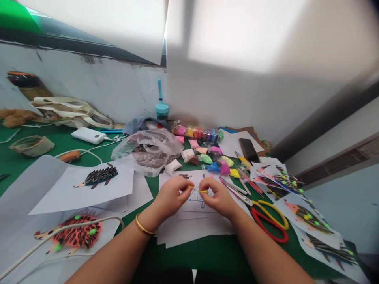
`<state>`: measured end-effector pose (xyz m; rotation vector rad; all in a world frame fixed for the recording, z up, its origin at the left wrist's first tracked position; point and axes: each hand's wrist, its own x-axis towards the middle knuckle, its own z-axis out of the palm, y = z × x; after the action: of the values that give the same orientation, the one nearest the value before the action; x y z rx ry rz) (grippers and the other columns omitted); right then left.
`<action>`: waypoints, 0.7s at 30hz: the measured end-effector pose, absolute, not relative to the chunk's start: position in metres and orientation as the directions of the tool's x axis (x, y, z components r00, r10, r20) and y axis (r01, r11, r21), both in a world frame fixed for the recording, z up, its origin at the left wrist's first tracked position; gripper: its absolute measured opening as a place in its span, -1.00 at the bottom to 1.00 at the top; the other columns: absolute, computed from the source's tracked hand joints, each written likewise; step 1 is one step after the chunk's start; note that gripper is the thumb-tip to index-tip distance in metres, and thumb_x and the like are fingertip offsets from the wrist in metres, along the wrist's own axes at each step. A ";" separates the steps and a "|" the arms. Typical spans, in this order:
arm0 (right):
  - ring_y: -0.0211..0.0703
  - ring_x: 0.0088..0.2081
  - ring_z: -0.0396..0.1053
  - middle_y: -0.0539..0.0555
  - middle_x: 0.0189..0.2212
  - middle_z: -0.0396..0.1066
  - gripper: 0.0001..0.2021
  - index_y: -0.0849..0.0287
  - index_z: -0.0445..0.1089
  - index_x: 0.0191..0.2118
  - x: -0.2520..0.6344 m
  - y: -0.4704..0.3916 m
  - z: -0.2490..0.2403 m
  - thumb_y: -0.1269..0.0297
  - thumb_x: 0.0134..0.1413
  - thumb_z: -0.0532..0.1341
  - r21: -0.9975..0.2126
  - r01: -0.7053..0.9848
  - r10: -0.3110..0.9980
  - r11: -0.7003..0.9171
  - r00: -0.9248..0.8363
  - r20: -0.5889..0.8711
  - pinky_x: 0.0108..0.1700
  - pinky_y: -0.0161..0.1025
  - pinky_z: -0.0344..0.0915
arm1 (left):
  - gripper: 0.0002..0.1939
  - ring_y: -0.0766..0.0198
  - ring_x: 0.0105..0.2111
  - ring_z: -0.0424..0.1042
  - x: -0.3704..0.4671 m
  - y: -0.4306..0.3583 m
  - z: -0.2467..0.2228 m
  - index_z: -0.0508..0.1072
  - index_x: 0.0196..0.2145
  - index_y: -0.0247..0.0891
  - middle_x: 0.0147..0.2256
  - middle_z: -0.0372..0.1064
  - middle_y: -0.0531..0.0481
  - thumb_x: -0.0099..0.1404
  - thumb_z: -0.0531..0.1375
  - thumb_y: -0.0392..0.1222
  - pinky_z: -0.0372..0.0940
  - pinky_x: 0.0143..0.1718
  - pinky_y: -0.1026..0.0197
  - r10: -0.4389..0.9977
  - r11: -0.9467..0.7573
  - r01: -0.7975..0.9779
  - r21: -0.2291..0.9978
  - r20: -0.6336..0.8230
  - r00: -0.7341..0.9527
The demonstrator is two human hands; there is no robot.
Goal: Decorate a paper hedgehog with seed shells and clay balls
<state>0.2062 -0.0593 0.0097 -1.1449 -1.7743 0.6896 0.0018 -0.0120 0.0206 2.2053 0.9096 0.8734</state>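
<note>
Thumb and forefinger of my left hand pinch a small bit of yellow clay. Another bit of yellow clay sits in the pinch of my right hand. The two hands face each other with a narrow gap between the bits. Below them lies white paper with a blue outline drawing, partly hidden by the fingers. A few sunflower seeds rest at the top of this sheet. Scissors with red and yellow handles lie beside my right forearm.
Small packets of coloured clay and a plastic bag of sunflower seeds lie beyond the hands. Seed hedgehog pictures are at left and right. A white cable crosses the left side. A phone lies at back right.
</note>
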 end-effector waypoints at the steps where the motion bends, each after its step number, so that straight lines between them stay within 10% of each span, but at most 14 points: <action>1: -0.20 -0.33 0.32 0.00 -0.39 0.35 -0.96 0.12 0.32 -0.37 0.209 -0.058 0.009 0.37 0.06 0.21 -0.859 0.365 0.934 0.358 -0.122 0.337 -0.23 -0.22 0.28 | -0.80 0.23 -0.26 0.43 0.001 -0.010 0.021 0.55 -0.18 -0.17 -0.26 0.50 -0.04 0.33 0.13 -0.18 0.27 -0.20 0.17 0.811 -0.519 0.342 0.783 0.325 0.487; 6: -0.15 -0.36 0.38 0.04 -0.38 0.45 -0.77 0.14 0.44 -0.21 0.225 -0.046 0.001 0.11 0.12 0.22 -0.935 0.311 0.974 0.168 0.095 0.207 -0.31 -0.21 0.32 | -0.71 0.21 -0.22 0.48 0.002 -0.005 0.021 0.52 -0.07 -0.23 -0.21 0.53 -0.07 0.30 0.17 -0.11 0.35 -0.14 0.14 0.928 -0.133 0.059 0.989 0.103 0.358; 13: -0.08 -0.22 0.41 0.10 -0.27 0.52 -0.77 0.14 0.47 -0.08 0.224 -0.025 0.006 0.29 0.19 0.16 -0.535 0.828 0.950 0.168 0.010 0.313 -0.16 -0.15 0.29 | -0.60 0.21 -0.17 0.46 0.008 -0.006 0.021 0.49 -0.09 -0.27 -0.17 0.53 -0.11 0.12 0.34 -0.12 0.31 -0.08 0.13 0.926 0.145 -0.216 0.965 -0.056 0.373; 21: -0.10 -0.20 0.37 0.06 -0.28 0.50 -0.89 0.12 0.47 -0.24 0.209 -0.001 0.014 0.39 0.11 0.22 -0.300 0.941 0.963 0.160 -0.081 0.257 -0.18 -0.22 0.20 | -0.62 0.32 -0.37 0.35 0.008 -0.006 0.023 0.53 -0.28 -0.31 -0.38 0.44 -0.01 0.04 0.39 0.02 0.24 -0.28 0.23 0.933 0.139 -0.189 0.972 -0.065 0.354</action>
<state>0.2090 -0.0007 0.0136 -1.8107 -2.0543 0.0778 0.0077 -0.0065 0.0227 1.1270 0.8477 0.9704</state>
